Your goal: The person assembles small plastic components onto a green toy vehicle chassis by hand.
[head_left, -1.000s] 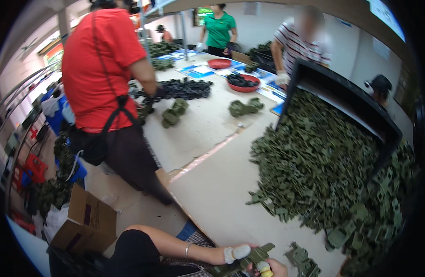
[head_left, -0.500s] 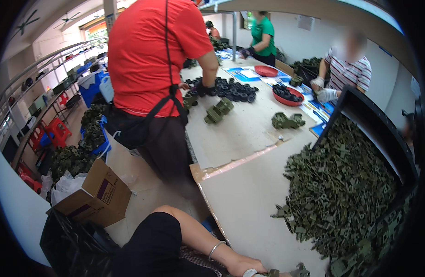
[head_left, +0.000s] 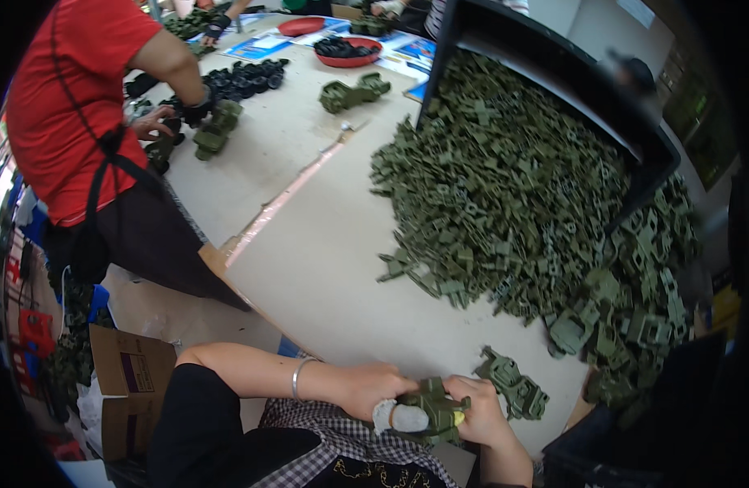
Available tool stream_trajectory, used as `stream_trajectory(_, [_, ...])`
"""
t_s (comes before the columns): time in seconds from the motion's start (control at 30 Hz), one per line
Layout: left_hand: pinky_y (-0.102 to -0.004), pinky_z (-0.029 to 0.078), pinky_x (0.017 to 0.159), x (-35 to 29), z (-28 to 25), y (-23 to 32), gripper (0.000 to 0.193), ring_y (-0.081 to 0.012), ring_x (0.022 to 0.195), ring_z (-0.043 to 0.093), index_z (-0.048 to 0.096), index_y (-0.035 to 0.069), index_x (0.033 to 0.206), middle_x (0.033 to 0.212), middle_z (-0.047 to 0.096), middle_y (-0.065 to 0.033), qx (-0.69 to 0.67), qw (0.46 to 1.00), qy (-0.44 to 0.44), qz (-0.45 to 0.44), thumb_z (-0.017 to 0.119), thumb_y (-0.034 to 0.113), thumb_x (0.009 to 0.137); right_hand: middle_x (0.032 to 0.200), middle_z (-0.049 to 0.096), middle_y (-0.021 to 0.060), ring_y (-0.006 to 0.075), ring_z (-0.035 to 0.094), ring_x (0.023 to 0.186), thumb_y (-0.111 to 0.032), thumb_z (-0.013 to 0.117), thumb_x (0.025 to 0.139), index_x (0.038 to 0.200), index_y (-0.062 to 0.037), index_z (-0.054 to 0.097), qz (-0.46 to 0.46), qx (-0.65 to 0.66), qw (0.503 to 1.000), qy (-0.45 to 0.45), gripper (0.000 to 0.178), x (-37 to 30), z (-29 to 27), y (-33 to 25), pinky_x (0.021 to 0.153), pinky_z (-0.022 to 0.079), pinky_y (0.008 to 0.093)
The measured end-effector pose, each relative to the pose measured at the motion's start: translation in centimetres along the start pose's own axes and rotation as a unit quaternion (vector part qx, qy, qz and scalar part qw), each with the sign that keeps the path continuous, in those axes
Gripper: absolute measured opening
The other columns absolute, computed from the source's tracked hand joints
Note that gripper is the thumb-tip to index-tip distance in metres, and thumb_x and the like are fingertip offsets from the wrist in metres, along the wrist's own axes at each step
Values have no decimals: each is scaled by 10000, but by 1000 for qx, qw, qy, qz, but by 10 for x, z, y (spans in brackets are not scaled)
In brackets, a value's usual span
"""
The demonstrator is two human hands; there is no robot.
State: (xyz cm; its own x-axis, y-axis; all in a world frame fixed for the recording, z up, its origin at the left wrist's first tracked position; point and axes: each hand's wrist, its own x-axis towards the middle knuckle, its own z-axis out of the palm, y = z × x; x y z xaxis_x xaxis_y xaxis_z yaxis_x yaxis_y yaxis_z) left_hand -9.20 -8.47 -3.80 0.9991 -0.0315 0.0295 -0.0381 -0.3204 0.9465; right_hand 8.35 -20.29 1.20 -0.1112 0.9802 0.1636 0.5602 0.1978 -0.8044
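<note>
At six o'clock, left hand [head_left: 376, 392] and right hand [head_left: 481, 412] have fingers closed on a part [head_left: 431, 395], seemingly fitting it, next needing steady pressure.

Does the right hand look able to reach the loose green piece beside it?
Probably yes: nothing visible stands between the right hand and the loose green piece, though that hand is busy holding another green part.

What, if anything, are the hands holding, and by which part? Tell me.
An olive-green moulded part: the left hand grips its left side, the right hand its right side; finger contacts underneath are hidden.
</note>
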Motion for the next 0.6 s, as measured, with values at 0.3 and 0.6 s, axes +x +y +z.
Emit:
stream_trajectory(0.3, [-404, 464, 579, 2, -6, -6, 378, -369, 675, 577, 529, -18, 914, 730, 578, -192, 21, 1000, 2, -14, 658, 269, 705, 742, 591, 118, 282, 595, 621, -72, 681, 624, 870, -3, 571, 15, 31, 999, 42, 278, -16, 25, 19, 554, 479, 320])
stream_trajectory(0.6, [-303, 397, 901, 7, -10, -17, 680, -161, 1067, 488, 309, -2, 1291, 1209, 467, -106, -155, 983, 100, 21, 672, 176, 744, 757, 606, -27, 49, 508, 667, 15, 579, 752, 884, -23, 609, 203, 249, 934, 159, 140, -12, -4, 45, 570, 411, 211])
